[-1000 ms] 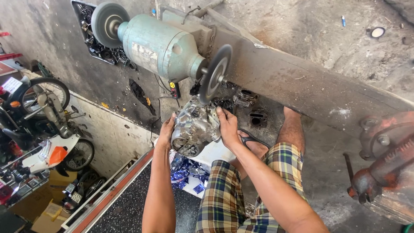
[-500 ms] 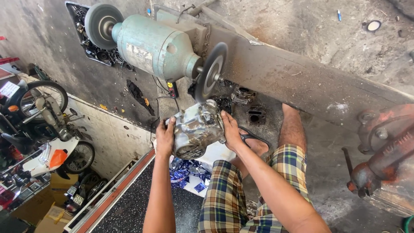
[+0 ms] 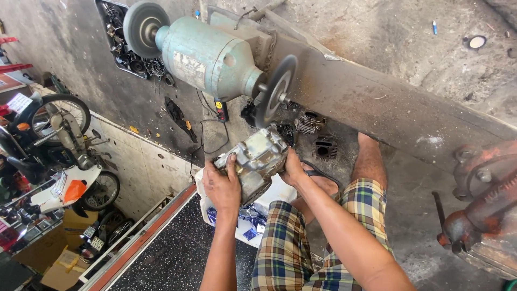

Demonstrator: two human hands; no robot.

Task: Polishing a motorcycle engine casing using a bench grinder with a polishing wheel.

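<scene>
Head camera, looking down: both hands hold a grey metal engine casing (image 3: 257, 161) in the air, just below and a little to the near-left of the spinning-type wheel (image 3: 276, 90) on the right end of the green bench grinder (image 3: 207, 56). The left hand (image 3: 223, 187) is closed round the casing's near-left end, thumb over the top and fingers wrapped underneath. The right hand (image 3: 293, 168) is closed on its far-right end, mostly hidden behind the metal.

The casing's long axis runs from near-left to far-right, tilted up toward the wheel, so its upper right corner is the part closest to the wheel's rim. The two look just apart, though whether they touch cannot be told from this angle. The right hand is the nearer of the two to the wheel; the left hand sits well back from it.

The grinder is mounted on a long, dusty worktop (image 3: 388, 108) that crosses the scene. A rusty vise (image 3: 479, 199) sits at the right. Below are the person's checked shorts (image 3: 301, 242), and motorbikes (image 3: 59, 151) stand at the far left.
</scene>
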